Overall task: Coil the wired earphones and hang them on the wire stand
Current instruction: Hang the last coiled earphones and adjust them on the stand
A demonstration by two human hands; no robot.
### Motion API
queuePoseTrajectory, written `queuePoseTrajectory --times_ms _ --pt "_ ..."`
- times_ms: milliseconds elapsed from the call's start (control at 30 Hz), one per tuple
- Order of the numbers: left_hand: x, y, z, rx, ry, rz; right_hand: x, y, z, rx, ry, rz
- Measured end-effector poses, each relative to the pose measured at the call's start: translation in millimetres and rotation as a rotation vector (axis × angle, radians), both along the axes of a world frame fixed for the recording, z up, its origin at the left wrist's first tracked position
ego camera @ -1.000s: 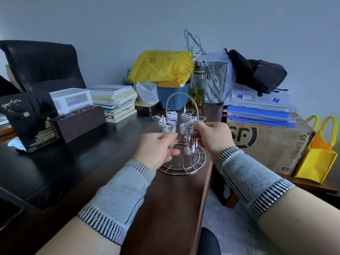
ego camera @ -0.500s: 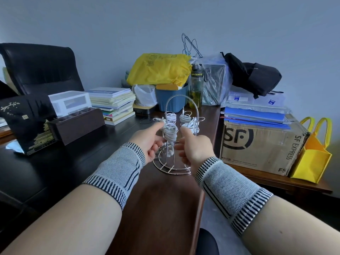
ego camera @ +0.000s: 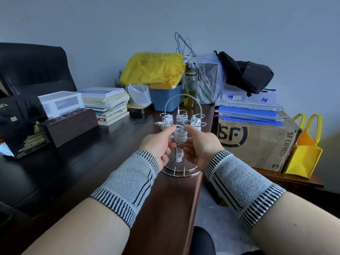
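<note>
A metal wire stand [ego camera: 181,173] with an arched handle stands on the dark wooden desk near its right edge. Several coiled white earphones [ego camera: 181,118] hang on its upper hooks. In front of the stand, a coiled white earphone bundle [ego camera: 180,135] sits between my two hands, its earbuds dangling below. My left hand [ego camera: 159,144] pinches the bundle's left side with thumb and forefinger. My right hand [ego camera: 199,144] pinches its right side the same way. Both wrists wear grey knitted bands.
A dark wooden organiser [ego camera: 69,124], a book stack [ego camera: 106,103], a blue tub [ego camera: 165,97] and a bottle [ego camera: 190,89] crowd the desk's back. An SF Express cardboard box [ego camera: 257,142] and a yellow bag [ego camera: 303,151] sit to the right. A black chair [ego camera: 33,69] stands at far left.
Both hands have drawn together at the front of the stand and now pinch one coiled bundle between them. The stand appears turned, and the view has shifted slightly.
</note>
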State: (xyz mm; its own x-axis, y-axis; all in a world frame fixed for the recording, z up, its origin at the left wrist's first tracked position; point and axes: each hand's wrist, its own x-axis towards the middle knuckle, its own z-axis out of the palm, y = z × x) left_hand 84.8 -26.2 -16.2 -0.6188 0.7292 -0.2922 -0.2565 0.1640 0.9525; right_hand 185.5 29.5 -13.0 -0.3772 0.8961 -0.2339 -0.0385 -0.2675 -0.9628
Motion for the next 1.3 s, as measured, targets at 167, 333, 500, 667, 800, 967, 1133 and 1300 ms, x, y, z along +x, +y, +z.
queuePoseTrajectory --times_ms 167,333,500,667,800,967,1133,1300 --pt "5 2 1 0.036 0.012 0.048 -1 2 3 -0.020 0.045 -0.013" --pt "8 1 3 0.062 0.037 0.084 -4 4 5 -0.003 0.077 -0.036" --pt "11 1 4 0.067 0.056 0.118 -3 6 6 0.017 0.088 -0.023" --pt "25 -1 2 0.075 0.050 0.102 6 20 7 0.001 0.121 0.058" --pt "35 -3 4 0.103 -0.001 0.042 9 30 5 -0.019 0.161 0.082" --pt "20 -21 6 0.010 0.193 -0.028 10 28 -6 0.009 0.124 -0.091" --pt "-27 -26 1 -0.005 0.057 0.168 7 1 -21 0.137 0.062 -0.125" --pt "-32 -16 -2 -0.069 0.027 0.066 -11 -20 -12 0.223 0.003 -0.072"
